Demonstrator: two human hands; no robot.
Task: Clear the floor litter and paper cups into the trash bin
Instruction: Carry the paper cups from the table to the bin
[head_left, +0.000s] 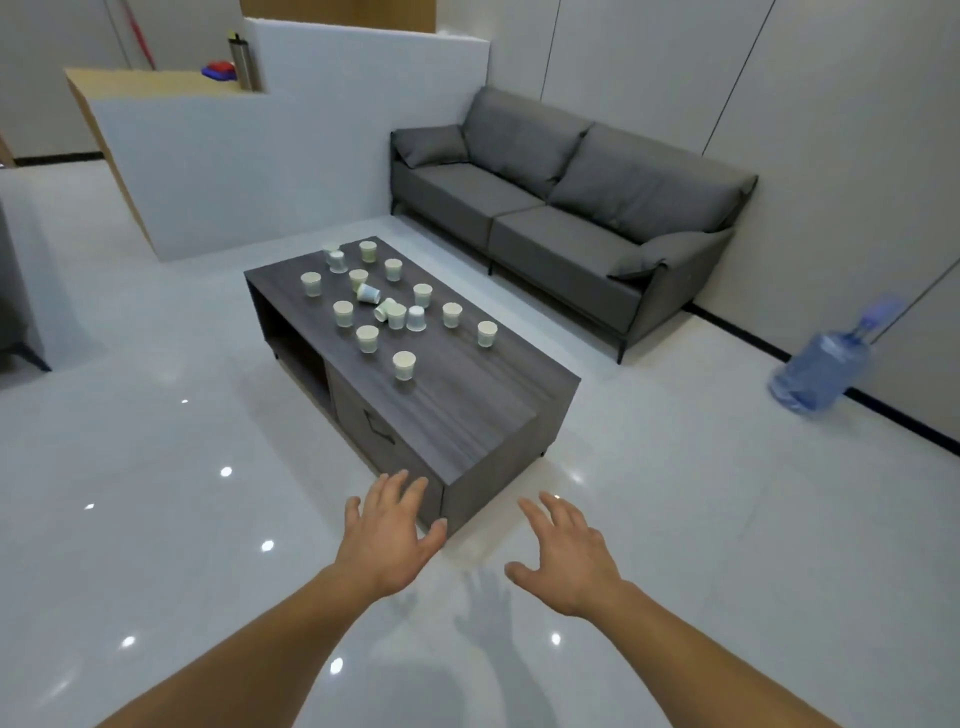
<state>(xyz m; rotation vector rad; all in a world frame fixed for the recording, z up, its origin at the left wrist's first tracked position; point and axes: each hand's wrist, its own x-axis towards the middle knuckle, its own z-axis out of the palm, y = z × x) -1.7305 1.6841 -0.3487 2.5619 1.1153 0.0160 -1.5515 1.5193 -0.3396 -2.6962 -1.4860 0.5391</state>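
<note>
Small pale paper cups (396, 315) stand scattered over the top of a low, dark grey wood-grain coffee table (483, 415), most of them on its far half. Most are upright; two near the middle lie tipped on their sides (368, 293), and the nearest cup (404, 364) stands alone, apart from the rest. The near end of the tabletop is bare wood. Both bare forearms reach forward above the glossy white tiled floor (156, 519). The left hand (389, 530) is spread flat, palm down, fingers straight and apart, holding nothing; it overlaps the table's near corner in the view, and whether it touches the wood cannot be told. The right hand (566, 556) is likewise spread and empty, palm down, just beside that corner over the floor. Beyond the table a grey fabric two-seat sofa (561, 208) sits against the pale wall, with a blue plastic water bottle (821, 369) on the floor to its right. A white partition (234, 156) stands at the back left, with a metal flask (241, 62) on its ledge.
</note>
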